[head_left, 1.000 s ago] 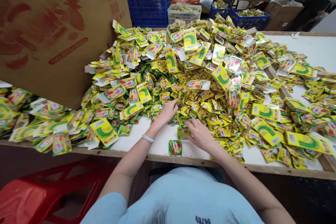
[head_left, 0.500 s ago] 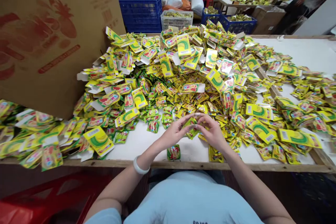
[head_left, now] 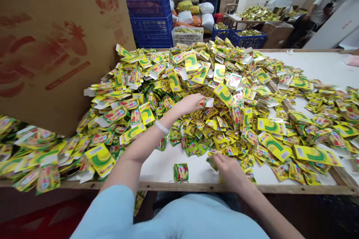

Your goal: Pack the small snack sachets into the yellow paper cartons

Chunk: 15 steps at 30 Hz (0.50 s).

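My left hand (head_left: 192, 104) reaches over the heap, its fingers closed around a small yellow carton (head_left: 209, 102) with a white open flap. Most of that carton is hidden under the hand. Low at the front right, my right hand (head_left: 226, 165) is closed, with the edge of a green-and-yellow sachet (head_left: 211, 161) showing at its fingertips. A single green sachet (head_left: 181, 172) printed with red fruit lies on the white tabletop (head_left: 157, 166) between my arms. Loose sachets (head_left: 196, 145) spread just beyond my right hand.
Flattened and open yellow cartons (head_left: 191, 61) top the heap. A large brown cardboard box (head_left: 61, 52) leans in at the left. The table has a wooden edge (head_left: 193, 187). Behind stand blue crates (head_left: 151, 7), a white crate (head_left: 187, 36), stacked sacks (head_left: 185, 5) and a person (head_left: 319, 11).
My hands were together over a sachet at the table's front and have parted. The left went forward onto a carton in the heap; the right moved down and slightly right with the sachet.
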Available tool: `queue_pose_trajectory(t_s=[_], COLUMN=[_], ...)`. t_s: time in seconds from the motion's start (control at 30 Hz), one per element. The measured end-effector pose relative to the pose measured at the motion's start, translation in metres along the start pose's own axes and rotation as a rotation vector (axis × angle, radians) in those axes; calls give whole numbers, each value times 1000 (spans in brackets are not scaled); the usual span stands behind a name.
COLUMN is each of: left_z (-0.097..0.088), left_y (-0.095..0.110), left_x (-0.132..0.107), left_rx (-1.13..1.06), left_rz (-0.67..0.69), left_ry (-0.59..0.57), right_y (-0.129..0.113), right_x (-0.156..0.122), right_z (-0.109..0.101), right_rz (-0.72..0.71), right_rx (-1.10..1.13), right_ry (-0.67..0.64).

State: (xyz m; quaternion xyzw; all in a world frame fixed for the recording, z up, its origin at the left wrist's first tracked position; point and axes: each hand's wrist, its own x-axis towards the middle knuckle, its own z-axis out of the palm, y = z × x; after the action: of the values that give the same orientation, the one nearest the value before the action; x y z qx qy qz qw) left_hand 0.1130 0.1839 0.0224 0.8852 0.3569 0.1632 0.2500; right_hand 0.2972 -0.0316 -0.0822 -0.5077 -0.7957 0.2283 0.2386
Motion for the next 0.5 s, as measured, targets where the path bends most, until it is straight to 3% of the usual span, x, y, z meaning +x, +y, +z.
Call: queue_pose_trajectory(t_s=[0.07,0.17,0.3,0.37,0.43,0.5], left_z=[-11,-7,11,20,31,46], left_y=[-16,-35,-48,-49,-45,-39], left_x=[22,30,7,-11,-31,-54], left_rx=[68,116,75,6,-74,-288], left_rz=[-33,-77,-111,-107,-96,-126], left_ry=[-24,-25,64,100,126,188], right_y=[-9,-18,-16,-14,-11,-8], right_x=[-11,-22,-18,-9,1,13], right_z=[18,31,10,-8,-22,-30], right_rz=[-50,-123,-144,-100,-17,91], right_rx=[-106,-208,-133,49,240,393], right_ry=[-54,-128,-193,-99,94,294])
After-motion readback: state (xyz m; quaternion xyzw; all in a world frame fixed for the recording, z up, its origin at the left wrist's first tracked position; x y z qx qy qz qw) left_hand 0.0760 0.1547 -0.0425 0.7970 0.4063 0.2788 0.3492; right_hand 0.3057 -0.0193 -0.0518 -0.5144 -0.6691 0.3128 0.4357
